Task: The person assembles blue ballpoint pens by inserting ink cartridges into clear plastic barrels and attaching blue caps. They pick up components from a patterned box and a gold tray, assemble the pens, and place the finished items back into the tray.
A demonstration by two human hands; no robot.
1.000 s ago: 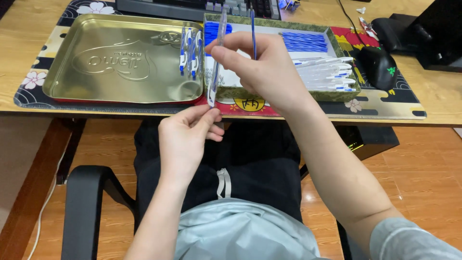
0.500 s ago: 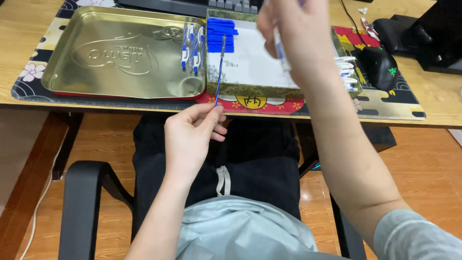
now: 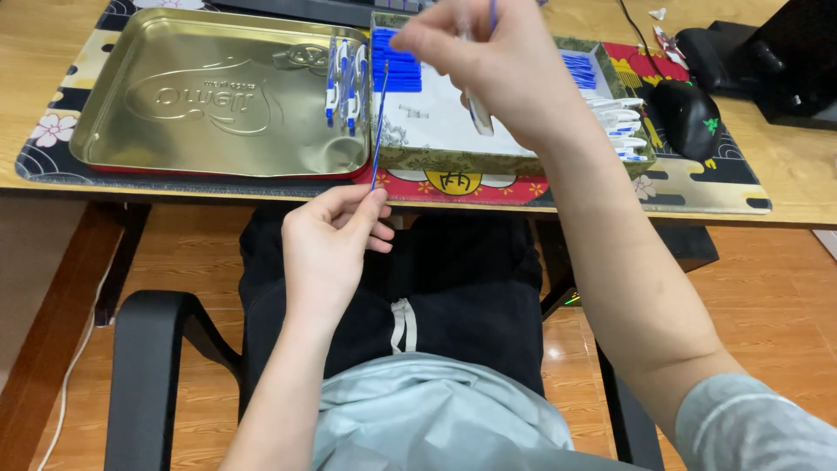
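below the desk edge, left hand (image 3: 327,244) pinches a thin blue refill (image 3: 378,131) upright by its lower end, apparently for threading. right hand (image 3: 497,65), raised over the patterned box (image 3: 436,159), grips a clear pen barrel (image 3: 478,113). finished pens (image 3: 344,78) lie in the gold tray (image 3: 131,148).

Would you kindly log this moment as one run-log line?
left hand: pinches blue refill upright | right hand: holds clear pen barrel over box | gold tray: finished pens
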